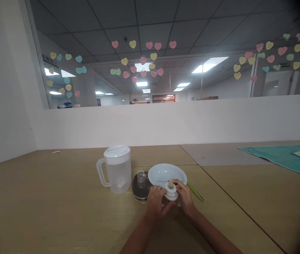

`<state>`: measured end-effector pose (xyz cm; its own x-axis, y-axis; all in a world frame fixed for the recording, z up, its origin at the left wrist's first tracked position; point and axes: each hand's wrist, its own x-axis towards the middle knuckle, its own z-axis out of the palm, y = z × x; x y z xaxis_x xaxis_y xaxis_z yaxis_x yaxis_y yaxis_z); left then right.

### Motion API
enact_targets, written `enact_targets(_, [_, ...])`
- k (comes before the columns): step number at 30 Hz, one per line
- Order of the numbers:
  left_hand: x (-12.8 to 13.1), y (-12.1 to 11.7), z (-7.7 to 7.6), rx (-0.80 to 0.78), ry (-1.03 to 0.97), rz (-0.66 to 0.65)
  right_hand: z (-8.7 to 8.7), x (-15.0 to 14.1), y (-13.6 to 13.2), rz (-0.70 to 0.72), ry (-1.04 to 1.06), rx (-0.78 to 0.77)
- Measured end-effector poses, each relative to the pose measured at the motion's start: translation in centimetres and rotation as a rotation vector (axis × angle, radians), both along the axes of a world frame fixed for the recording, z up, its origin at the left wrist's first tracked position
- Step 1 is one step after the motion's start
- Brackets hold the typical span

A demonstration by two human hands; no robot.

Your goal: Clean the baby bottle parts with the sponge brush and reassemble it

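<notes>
A baby bottle [171, 192] with a white collar and a pale teat on top is between my two hands. My left hand [155, 201] is closed around its left side, the thumb in front below the collar. On the other side, my right hand [185, 198] grips the collar area with bent fingers. The bottle's clear body is mostly hidden by my hands. Just behind it sits a white bowl [166, 172], and a green-handled brush or tool [196, 192] leans across the bowl, its thin wire crossing the inside.
Left of the bowl, a dark round tray [136, 193] holds a small clear cap [141, 178]. A translucent lidded pitcher [118, 176] stands farther left, its handle outward. A teal mat [279, 155] lies at the far right. A low white wall with a window runs behind the table.
</notes>
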<state>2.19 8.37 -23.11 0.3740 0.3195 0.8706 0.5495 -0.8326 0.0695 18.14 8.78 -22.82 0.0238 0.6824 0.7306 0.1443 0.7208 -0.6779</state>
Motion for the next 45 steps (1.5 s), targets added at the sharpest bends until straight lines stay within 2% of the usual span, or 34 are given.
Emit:
enact_targets(11, [0.1, -0.5, 0.5, -0.027, 0.082, 0.020, -0.7, -0.1, -1.2, -0.152, -0.219, 0.220])
enact_targets(17, [0.2, -0.5, 0.3, -0.026, 0.089, 0.021, -0.2, -0.6, -1.7, -0.255, -0.169, 0.227])
enact_targets(31, [0.2, 0.1, -0.3, 0.018, -0.043, -0.004, 0.5, -0.5, -1.8, -0.118, -0.184, 0.205])
enact_targets(37, [0.3, -0.3, -0.1, -0.071, -0.095, 0.054, 0.4, -0.1, -1.3, -0.167, -0.222, 0.250])
enact_targets(45, [0.4, -0.9, 0.5, -0.200, -0.066, 0.050, 0.0, 1.1, -1.5, -0.339, -0.263, 0.405])
